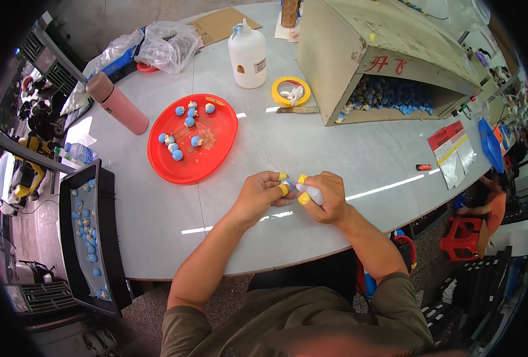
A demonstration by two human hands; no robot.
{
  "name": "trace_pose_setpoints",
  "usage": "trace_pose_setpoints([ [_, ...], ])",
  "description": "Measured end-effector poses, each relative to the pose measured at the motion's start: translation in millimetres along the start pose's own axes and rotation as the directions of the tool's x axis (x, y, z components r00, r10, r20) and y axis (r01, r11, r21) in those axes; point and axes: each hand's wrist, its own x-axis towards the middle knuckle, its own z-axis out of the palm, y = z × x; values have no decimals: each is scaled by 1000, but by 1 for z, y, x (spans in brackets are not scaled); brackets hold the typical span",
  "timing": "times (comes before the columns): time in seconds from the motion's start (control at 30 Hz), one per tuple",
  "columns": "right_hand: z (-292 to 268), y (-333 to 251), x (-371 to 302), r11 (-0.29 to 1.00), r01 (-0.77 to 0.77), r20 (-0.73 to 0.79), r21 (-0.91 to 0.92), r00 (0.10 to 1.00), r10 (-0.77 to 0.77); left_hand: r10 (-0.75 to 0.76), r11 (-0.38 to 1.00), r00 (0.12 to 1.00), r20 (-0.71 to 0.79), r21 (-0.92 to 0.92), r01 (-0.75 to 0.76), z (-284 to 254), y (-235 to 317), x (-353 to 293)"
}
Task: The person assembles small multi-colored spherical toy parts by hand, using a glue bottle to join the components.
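Note:
My left hand (260, 193) pinches a small blue-and-white ball piece (287, 184) between thumb and fingers wrapped in yellow tape. My right hand (328, 196) grips a small white squeeze bottle (311, 192), its tip pointing at the piece. Both hands hover over the white table (359, 154) near its front edge. A red round tray (213, 149) to the upper left of my hands carries several similar blue-and-white pieces (177, 154).
A large white glue bottle (247, 55), a yellow tape roll (291, 91) and a pink flask (117, 102) lie further back. An open beige box (347, 53) holds many blue pieces. A black tray (104, 196) with pieces sits left. Another person (491, 205) crouches at the right.

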Motion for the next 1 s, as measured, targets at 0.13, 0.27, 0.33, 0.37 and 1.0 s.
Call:
trace_pose_setpoints([
  [0.13,1,1,0,1000,27,-19,12,999,-26,-2,1000,1000,1,8,2,0,-1,0],
  [0.27,1,1,-3,1000,-6,-15,-2,1000,6,-1,1000,1000,-2,0,1,0,-1,0],
  [0.33,0,0,-2,1000,5,-16,2,1000,-5,-1,1000,1000,-4,1,1,0,-1,0],
  [0.37,0,-1,-1,1000,16,-16,6,1000,-16,-1,1000,1000,-6,2,1,0,-2,0],
  [1.0,1,2,-5,992,-68,-79,111,994,77,-14,1000,1000,-9,-13,14,-2,1,-1],
])
